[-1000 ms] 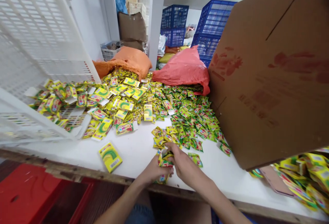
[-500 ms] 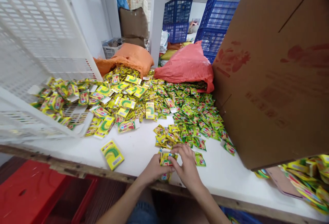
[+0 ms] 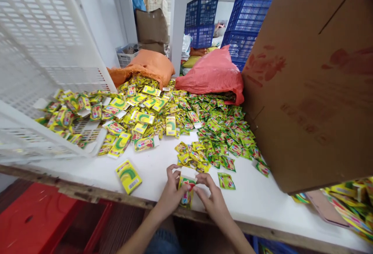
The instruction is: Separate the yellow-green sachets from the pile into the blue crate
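A small yellow and green candy box (image 3: 187,195) with its white flap raised is between my hands at the table's front edge. My left hand (image 3: 172,189) grips its left side, thumb across the front. On its right side my right hand (image 3: 208,192) pinches the box near the flap. Just beyond lie yellow candy packets (image 3: 190,155), and behind them spreads a heap of green candy packets (image 3: 224,129). One green packet (image 3: 226,181) lies alone to the right of my right hand. A closed yellow box (image 3: 128,176) rests flat to the left.
A white slatted crate (image 3: 96,143) lies tipped at the left with boxes spilling out. Orange (image 3: 151,65) and red sacks (image 3: 211,73) stand behind the heaps. A big cardboard carton (image 3: 309,129) blocks the right. A red stool (image 3: 35,219) stands below the table at left.
The box in my hands has turned, so its raised white flap and front now show. My left hand has shifted its hold up the left side. The lone green packet is now uncovered.
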The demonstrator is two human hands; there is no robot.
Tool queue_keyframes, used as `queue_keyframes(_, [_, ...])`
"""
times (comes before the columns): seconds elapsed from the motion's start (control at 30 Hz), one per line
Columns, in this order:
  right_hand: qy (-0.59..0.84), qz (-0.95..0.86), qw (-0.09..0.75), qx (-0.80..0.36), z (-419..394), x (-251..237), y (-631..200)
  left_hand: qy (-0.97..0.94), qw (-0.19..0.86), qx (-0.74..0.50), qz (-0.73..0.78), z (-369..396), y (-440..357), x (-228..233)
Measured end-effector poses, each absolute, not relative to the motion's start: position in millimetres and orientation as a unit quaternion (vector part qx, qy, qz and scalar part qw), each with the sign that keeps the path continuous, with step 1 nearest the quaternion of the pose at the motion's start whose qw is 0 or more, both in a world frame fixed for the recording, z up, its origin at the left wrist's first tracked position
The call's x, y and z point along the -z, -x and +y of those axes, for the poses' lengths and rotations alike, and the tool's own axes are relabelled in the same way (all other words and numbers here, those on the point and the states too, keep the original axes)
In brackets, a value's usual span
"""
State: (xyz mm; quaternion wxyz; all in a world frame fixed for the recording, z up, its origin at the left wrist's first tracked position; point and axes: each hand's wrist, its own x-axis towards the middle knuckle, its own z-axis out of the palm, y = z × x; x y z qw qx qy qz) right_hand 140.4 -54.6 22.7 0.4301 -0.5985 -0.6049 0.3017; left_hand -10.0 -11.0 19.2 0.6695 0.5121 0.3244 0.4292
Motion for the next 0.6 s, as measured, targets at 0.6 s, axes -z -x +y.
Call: queue_keyframes(0.6, [0.547, -0.597, 0.513, -0.284, -41, -19, -134, -0.599, 0.590, -0.427, 0.333, -4, 20, -22])
